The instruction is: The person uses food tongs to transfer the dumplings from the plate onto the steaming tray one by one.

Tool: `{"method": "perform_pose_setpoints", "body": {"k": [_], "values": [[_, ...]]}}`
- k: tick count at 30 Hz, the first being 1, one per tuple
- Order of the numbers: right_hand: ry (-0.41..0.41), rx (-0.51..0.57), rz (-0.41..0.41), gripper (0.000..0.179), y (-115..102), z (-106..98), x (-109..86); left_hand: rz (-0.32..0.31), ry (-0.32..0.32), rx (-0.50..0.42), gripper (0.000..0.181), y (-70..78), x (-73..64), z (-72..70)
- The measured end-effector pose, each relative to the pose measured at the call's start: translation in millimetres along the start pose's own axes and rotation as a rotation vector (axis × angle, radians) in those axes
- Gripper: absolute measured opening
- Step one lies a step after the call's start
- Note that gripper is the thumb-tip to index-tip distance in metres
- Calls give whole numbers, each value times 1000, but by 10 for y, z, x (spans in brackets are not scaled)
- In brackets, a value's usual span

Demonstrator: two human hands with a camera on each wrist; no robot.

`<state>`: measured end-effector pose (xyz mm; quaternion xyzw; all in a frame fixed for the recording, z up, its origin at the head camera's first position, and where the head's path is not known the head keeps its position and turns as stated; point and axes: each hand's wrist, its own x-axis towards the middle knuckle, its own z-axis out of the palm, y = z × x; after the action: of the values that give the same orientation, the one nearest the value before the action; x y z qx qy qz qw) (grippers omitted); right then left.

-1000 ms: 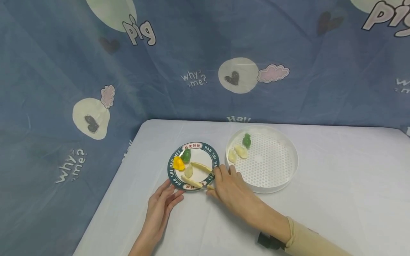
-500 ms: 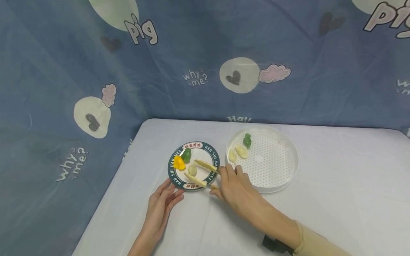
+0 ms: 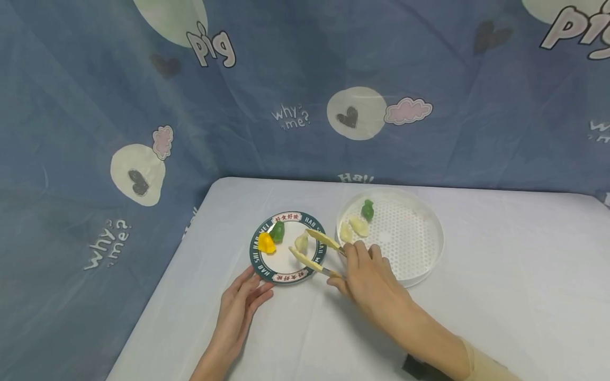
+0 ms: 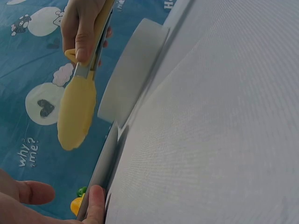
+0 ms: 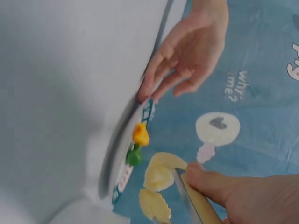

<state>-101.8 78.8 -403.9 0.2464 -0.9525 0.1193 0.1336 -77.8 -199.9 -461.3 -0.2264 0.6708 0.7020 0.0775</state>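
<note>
My right hand [image 3: 376, 280] grips tongs [image 3: 314, 262] with pale yellow tips and metal arms. Between the tips is a small pale piece shaped like a garlic clove [image 5: 159, 178], held above the right part of a green-rimmed plate [image 3: 286, 278]. In the left wrist view the near tong tip [image 4: 77, 114] hides the piece. On the plate sit a small yellow pepper [image 3: 266, 243] and a small green pepper [image 3: 277, 232]. My left hand [image 3: 235, 309] touches the plate's near left rim with its fingertips [image 5: 144, 95]; its fingers are extended and loosely bent.
A round white perforated tray [image 3: 405, 238] stands right of the plate. Inside it, at the left, lie a green pepper [image 3: 367, 210] and two pale clove-like pieces [image 3: 358, 226]. The white-covered table [image 3: 514, 264] meets a blue patterned cloth [image 3: 267, 63] behind.
The right hand has moved right with the tongs, carrying the clove-like piece from the plate's middle toward its right side. The left hand has stayed at the plate's rim.
</note>
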Motion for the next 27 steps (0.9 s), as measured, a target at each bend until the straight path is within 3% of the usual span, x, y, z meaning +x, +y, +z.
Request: {"method": "perform_pose_setpoints", "body": {"k": [16,27], "values": [[-10,21,134,63,421,-283,-218,-48,26,20,68,22,3,20],[-13,-8,168,63,650,-266,-409,-54,15,18,69,23,-3,28]]}}
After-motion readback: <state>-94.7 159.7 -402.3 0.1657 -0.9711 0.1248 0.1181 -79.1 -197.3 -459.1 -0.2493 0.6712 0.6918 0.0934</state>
